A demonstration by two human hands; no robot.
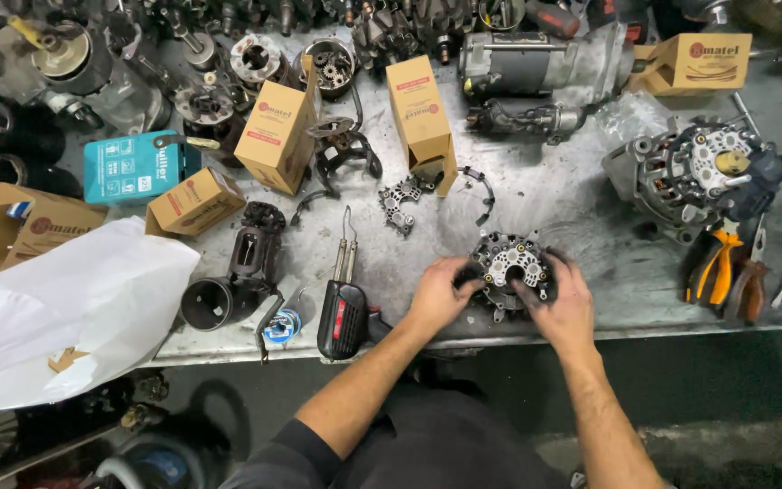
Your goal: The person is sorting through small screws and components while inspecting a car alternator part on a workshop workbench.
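Both hands grip a round, black and silver rectifier plate [510, 264] lying on the metal workbench [590, 208] near its front edge. My left hand [439, 292] holds its left rim, fingers curled over the edge. From the right, my right hand [561, 301] clasps the plate's lower side. A black soldering gun [344, 312] lies just left of my left hand. A second, smaller rectifier part [399, 204] rests behind it.
An alternator [694, 172] sits at the right, with orange-handled pliers [721, 272] below it. Several brown cardboard boxes [275, 134] stand at centre and left, beside a teal box [133, 166]. White paper [65, 308] covers the left edge. Motor parts crowd the back.
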